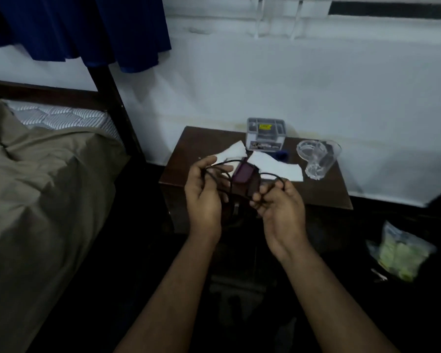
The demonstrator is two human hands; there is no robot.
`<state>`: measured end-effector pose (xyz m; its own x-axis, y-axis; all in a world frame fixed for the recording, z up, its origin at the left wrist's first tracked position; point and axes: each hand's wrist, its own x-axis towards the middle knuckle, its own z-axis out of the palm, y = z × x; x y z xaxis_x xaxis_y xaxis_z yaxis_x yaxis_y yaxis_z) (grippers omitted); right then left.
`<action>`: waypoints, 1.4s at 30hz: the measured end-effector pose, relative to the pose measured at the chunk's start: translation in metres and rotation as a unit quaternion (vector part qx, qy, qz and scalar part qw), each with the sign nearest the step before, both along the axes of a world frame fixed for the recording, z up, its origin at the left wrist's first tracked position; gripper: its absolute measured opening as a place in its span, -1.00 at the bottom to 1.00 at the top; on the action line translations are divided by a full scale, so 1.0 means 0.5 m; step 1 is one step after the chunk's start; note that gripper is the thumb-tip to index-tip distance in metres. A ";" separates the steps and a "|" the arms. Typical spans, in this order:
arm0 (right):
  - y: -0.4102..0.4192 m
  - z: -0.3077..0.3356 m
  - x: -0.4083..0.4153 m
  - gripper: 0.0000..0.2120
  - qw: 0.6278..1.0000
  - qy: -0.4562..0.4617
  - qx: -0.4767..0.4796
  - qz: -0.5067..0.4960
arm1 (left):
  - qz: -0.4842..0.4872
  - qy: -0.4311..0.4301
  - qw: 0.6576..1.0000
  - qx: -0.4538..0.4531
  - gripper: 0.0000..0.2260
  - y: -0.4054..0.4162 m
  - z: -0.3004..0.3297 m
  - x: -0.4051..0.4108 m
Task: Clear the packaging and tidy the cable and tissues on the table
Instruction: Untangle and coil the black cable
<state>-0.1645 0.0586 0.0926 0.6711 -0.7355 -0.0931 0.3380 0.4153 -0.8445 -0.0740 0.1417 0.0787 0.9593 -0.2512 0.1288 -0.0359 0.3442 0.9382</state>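
A black cable was held looped above the near edge of the table, gripped by the curled fingers of the left hand and right hand. White tissues lay on the table behind the cable, beside a clear packaging box.

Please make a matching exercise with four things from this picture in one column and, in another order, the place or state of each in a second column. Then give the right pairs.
Things:
1. black cable
2. clear glass
3. white tissues
4. plastic bag

Places or states:
A. lies on the floor, right of the table
B. held in both hands, left hand and right hand
C. spread flat on the table top
D. lies on its side on the table

Pairs: 1-B, 2-D, 3-C, 4-A
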 end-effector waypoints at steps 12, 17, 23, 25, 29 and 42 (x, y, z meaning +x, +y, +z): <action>-0.006 -0.043 -0.089 -0.83 0.740 0.259 -0.620 0.032 | -0.121 0.016 0.988 0.095 -0.75 0.039 -0.026 -0.073; 0.010 -0.048 -0.081 -0.69 0.678 0.241 -0.694 -0.012 | -0.026 0.053 0.991 0.121 -0.78 0.036 -0.045 -0.052; 0.015 -0.056 -0.062 -0.69 0.664 0.286 -0.691 -0.009 | -0.019 0.031 0.993 0.113 -0.75 0.024 -0.044 -0.052; 0.006 -0.053 -0.062 -0.80 0.674 0.274 -0.685 -0.027 | -0.046 0.040 0.993 0.102 -0.76 0.021 -0.038 -0.058; -0.025 -0.050 -0.075 -0.76 0.707 0.271 -0.653 -0.013 | -0.117 0.029 0.987 0.107 -0.74 0.025 -0.030 -0.075; -0.044 -0.043 -0.089 -0.80 0.971 0.111 -0.211 0.019 | -0.029 0.155 0.982 0.104 -0.83 0.054 -0.043 -0.037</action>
